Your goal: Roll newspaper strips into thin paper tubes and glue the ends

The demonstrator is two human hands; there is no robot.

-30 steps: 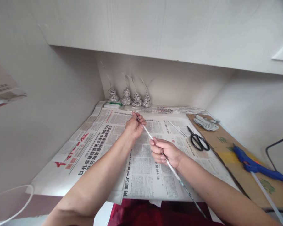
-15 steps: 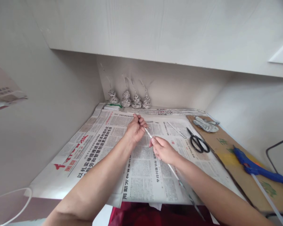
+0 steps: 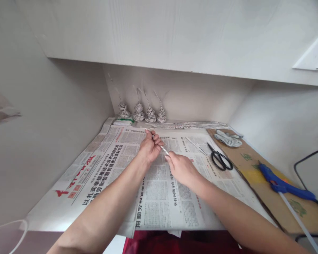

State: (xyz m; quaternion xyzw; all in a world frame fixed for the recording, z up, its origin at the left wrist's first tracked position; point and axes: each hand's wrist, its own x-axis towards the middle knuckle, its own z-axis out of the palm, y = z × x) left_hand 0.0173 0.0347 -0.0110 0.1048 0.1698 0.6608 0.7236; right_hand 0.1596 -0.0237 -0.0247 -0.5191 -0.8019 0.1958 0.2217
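Note:
My left hand is closed around one end of a thin rolled newspaper stick, above the newspaper-covered table. Just to the right and nearer me, my right hand pinches the same stick between thumb and fingers. Only a short white length shows between the two hands; the rest is hidden by my right hand and forearm. Both hands hover over the spread newspaper.
Several gourd-shaped woven paper pieces stand at the back wall, beside a bundle of paper sticks. To the right lie black scissors, grey gloves and a blue glue gun on cardboard. A shelf panel hangs overhead.
My right hand has turned, and the stick's long tail below it no longer shows. My left hand keeps its grip on the other end. The whole view has shifted slightly.

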